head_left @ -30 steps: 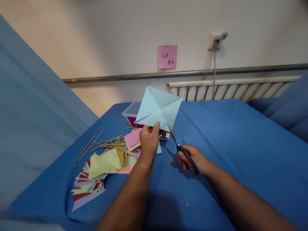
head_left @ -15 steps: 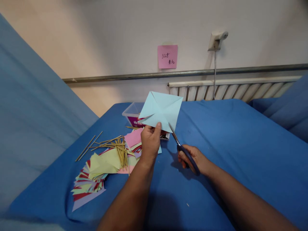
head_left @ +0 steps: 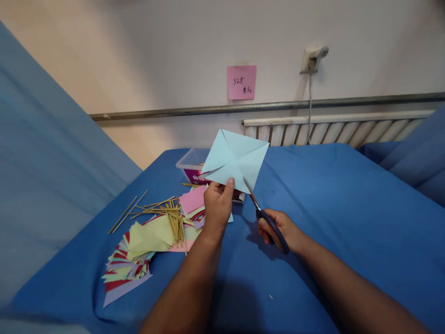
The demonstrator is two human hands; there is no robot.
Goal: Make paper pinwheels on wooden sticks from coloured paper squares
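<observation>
My left hand (head_left: 217, 207) holds up a light blue square of paper (head_left: 236, 157) by its lower edge; the sheet shows diagonal creases and a cut running in from its left corner. My right hand (head_left: 280, 228) grips blue-handled scissors (head_left: 264, 215), with the blades pointing up at the sheet's bottom corner. Both hands are above a blue cloth-covered table (head_left: 313, 208).
A fan of coloured paper squares (head_left: 135, 255) and several thin wooden sticks (head_left: 163, 211) lie left of my left hand. A clear plastic box (head_left: 190, 164) stands behind the sheet. A pink note (head_left: 241, 82), a rail and a radiator (head_left: 333, 130) are on the back wall.
The sheet has turned a little in my left hand and its right corner has shifted right. A cut now shows at its left corner. The scissors stay at the bottom corner.
</observation>
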